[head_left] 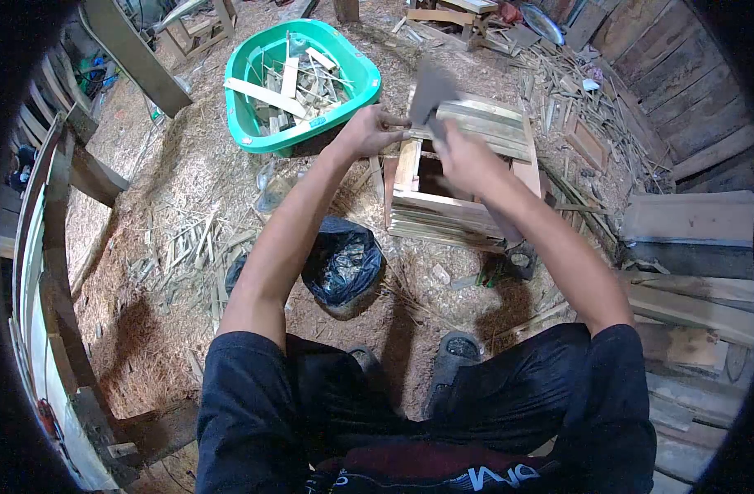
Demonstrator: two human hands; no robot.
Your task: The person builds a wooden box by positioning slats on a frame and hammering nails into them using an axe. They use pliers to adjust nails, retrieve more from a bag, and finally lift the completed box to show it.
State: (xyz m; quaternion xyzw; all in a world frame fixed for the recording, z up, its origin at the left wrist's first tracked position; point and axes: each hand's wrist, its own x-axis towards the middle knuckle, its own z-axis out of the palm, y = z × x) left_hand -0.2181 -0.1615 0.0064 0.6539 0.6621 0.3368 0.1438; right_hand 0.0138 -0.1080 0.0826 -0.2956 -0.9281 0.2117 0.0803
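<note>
In front of me stands a slatted wooden crate (447, 216), with pale slats across part of its top and a dark opening toward me. My right hand (467, 156) is closed round the handle of a hatchet (431, 92), whose broad grey head is raised over the crate and blurred by motion. At the crate's left edge is my left hand (372, 132), its fingers curled and pinched together by a short pale slat (408, 165). Whatever those fingers hold is too small to make out.
A green plastic tub (239, 123) full of wood offcuts stands beyond my left hand. Near my feet sits a black plastic bag (344, 284). Wood shavings and scraps cover the floor. Stacked boards (698, 305) lie at right; a wooden frame (56, 272) curves along the left.
</note>
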